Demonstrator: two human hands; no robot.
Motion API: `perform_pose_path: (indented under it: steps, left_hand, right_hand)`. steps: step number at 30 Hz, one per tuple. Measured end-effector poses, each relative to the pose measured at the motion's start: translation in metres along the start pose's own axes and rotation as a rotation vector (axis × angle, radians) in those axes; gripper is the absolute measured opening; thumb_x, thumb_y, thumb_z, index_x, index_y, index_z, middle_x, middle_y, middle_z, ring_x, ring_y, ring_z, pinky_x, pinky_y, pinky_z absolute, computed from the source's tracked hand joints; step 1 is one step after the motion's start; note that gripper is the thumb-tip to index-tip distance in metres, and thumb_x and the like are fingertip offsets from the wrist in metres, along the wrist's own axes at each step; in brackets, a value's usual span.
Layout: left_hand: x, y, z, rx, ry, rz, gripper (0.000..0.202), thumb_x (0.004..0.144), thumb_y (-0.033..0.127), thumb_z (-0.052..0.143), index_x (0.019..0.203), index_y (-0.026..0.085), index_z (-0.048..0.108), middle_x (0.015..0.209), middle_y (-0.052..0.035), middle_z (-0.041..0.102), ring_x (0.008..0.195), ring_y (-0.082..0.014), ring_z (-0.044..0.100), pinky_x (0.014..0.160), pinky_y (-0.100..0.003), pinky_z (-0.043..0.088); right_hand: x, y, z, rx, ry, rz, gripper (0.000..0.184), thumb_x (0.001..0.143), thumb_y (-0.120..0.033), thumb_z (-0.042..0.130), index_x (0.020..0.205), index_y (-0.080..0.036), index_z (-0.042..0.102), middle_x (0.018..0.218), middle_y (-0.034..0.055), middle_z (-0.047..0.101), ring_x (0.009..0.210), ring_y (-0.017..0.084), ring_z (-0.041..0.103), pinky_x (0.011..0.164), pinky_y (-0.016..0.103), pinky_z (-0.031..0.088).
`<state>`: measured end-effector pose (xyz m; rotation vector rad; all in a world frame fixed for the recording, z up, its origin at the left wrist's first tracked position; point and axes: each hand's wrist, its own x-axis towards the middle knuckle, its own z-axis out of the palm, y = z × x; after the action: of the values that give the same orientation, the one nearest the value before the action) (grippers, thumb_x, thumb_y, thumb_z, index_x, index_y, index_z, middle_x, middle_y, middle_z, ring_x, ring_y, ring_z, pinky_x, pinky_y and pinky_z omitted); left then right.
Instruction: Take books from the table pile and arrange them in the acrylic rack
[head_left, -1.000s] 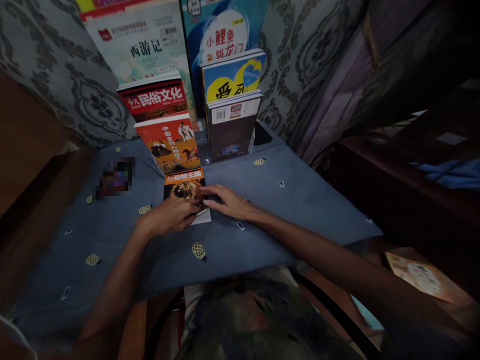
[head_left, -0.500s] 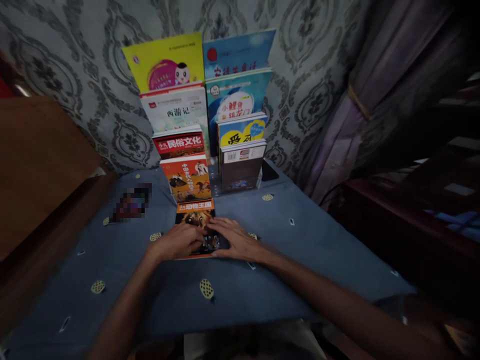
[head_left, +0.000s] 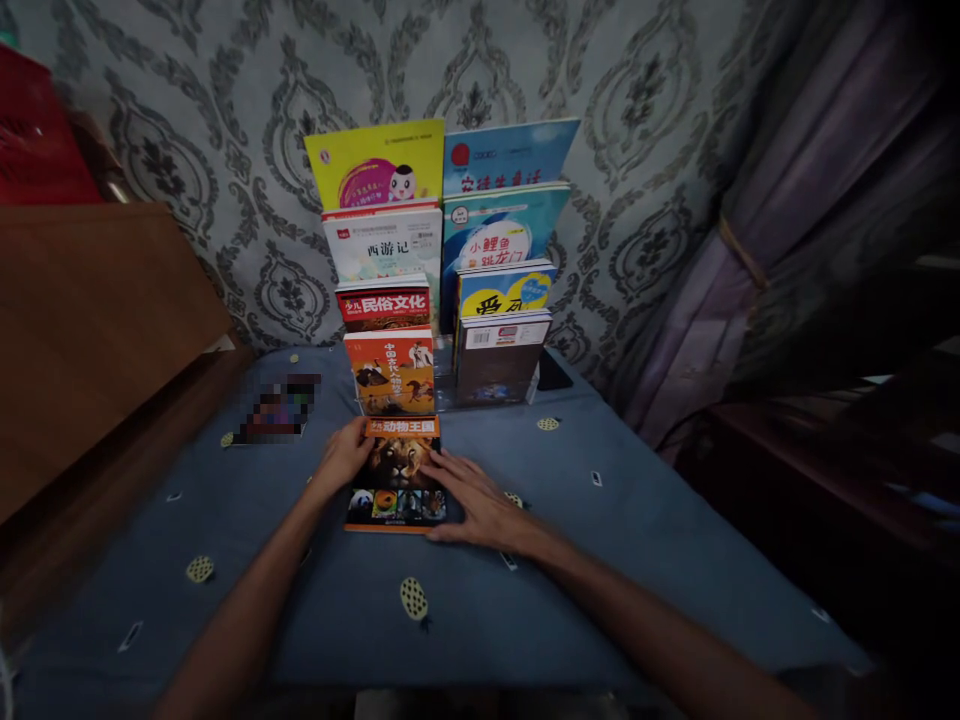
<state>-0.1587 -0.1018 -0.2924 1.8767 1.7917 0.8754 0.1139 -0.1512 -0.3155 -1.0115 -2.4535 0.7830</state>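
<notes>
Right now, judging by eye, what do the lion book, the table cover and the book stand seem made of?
Lion book: likely paper, smooth, with crisp colour printing. Table cover: probably matt fabric, since it shows little shine; vinyl is possible. Book stand: apparently clear, glossy plastic; blue shows through and edges glint.

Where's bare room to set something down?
Free on the blue cloth: right of the right forearm to the edge; left of the left forearm, nearer than the pixelated item; between the forearms, in front of the lion book. Crowded: the back, with standing books and a dark flat object; the lion book, flanked by left hand and right hand.
</notes>
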Motion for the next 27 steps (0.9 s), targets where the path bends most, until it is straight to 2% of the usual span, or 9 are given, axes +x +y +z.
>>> perform_pose_path:
  steps: [3,5,8,12,16,18,21,23,27]
  left_hand:
    - [0.008,-0.008,-0.002,-0.474,-0.074,-0.276,0.028,0.080,0.020,0.067,0.108,0.017,0.064,0.082,-0.0036,0.072,0.073,-0.0170,0.068,0.057,-0.021,0.048]
    - [0.008,-0.008,-0.004,-0.654,-0.158,-0.374,0.023,0.080,0.021,0.068,0.102,0.015,0.066,0.078,-0.0029,0.071,0.061,-0.0138,0.065,0.049,-0.018,0.045]
    - [0.006,-0.004,-0.007,-0.797,-0.306,-0.384,0.019,0.081,0.021,0.070,0.098,0.013,0.069,0.079,-0.0043,0.073,0.054,-0.0118,0.064,0.047,-0.018,0.047]
    - [0.004,0.004,-0.013,-1.030,-0.415,-0.269,0.027,0.078,0.021,0.076,0.103,0.011,0.071,0.084,-0.0066,0.075,0.057,-0.0111,0.066,0.050,-0.017,0.052]
    - [0.003,0.007,-0.015,-1.125,-0.406,-0.195,0.031,0.079,0.022,0.078,0.107,0.010,0.071,0.092,-0.0096,0.076,0.066,-0.0130,0.070,0.059,-0.019,0.057]
    - [0.003,0.006,-0.013,-1.129,-0.425,-0.209,0.031,0.079,0.021,0.077,0.107,0.010,0.071,0.091,-0.0097,0.076,0.066,-0.0130,0.070,0.061,-0.020,0.057]
    - [0.002,0.003,-0.005,-1.128,-0.474,-0.262,0.029,0.078,0.018,0.078,0.104,0.008,0.071,0.087,-0.0094,0.075,0.065,-0.0128,0.070,0.063,-0.020,0.058]
    - [0.001,0.004,0.001,-1.126,-0.493,-0.300,0.030,0.077,0.018,0.079,0.104,0.009,0.071,0.087,-0.0091,0.075,0.065,-0.0129,0.070,0.063,-0.020,0.058]
    - [-0.004,0.012,0.008,-1.098,-0.497,-0.302,0.039,0.075,0.022,0.082,0.111,0.014,0.069,0.094,-0.0077,0.076,0.066,-0.0130,0.070,0.060,-0.021,0.059]
  right_hand:
    - [0.000,0.001,-0.001,0.024,-0.004,-0.001,0.099,0.073,-0.070,0.072,0.154,-0.027,0.037,0.164,0.0155,0.026,0.152,0.037,0.020,0.121,0.061,0.019]
    - [-0.001,0.003,-0.002,0.046,0.002,-0.012,0.099,0.071,-0.068,0.076,0.153,-0.028,0.039,0.164,0.0150,0.027,0.151,0.038,0.022,0.120,0.062,0.021]
    - [-0.001,0.009,0.000,0.126,0.055,-0.015,0.085,0.079,-0.061,0.073,0.151,-0.028,0.042,0.163,0.0137,0.031,0.150,0.036,0.027,0.119,0.060,0.026]
    - [0.003,0.021,0.005,0.294,0.196,-0.029,0.063,0.091,-0.053,0.060,0.146,-0.025,0.050,0.160,0.0146,0.036,0.148,0.031,0.035,0.118,0.057,0.031]
    - [0.010,0.029,0.006,0.483,0.314,0.022,0.059,0.087,-0.057,0.063,0.136,-0.024,0.062,0.158,0.0148,0.039,0.144,0.031,0.040,0.111,0.052,0.042]
    - [0.013,0.032,0.006,0.568,0.365,0.053,0.057,0.083,-0.058,0.067,0.128,-0.024,0.067,0.150,0.0147,0.049,0.136,0.031,0.050,0.106,0.049,0.047]
    - [0.016,0.033,0.005,0.693,0.399,0.114,0.052,0.078,-0.057,0.071,0.118,-0.024,0.072,0.112,0.0088,0.072,0.100,0.025,0.067,0.090,0.044,0.055]
    - [0.017,0.034,0.003,0.783,0.426,0.157,0.049,0.075,-0.055,0.074,0.114,-0.023,0.072,0.088,0.0032,0.073,0.078,0.020,0.066,0.076,0.038,0.056]
    - [0.018,0.033,-0.008,0.906,0.528,0.183,0.059,0.068,-0.044,0.079,0.122,-0.025,0.064,0.091,0.0020,0.071,0.074,0.017,0.064,0.066,0.029,0.051]
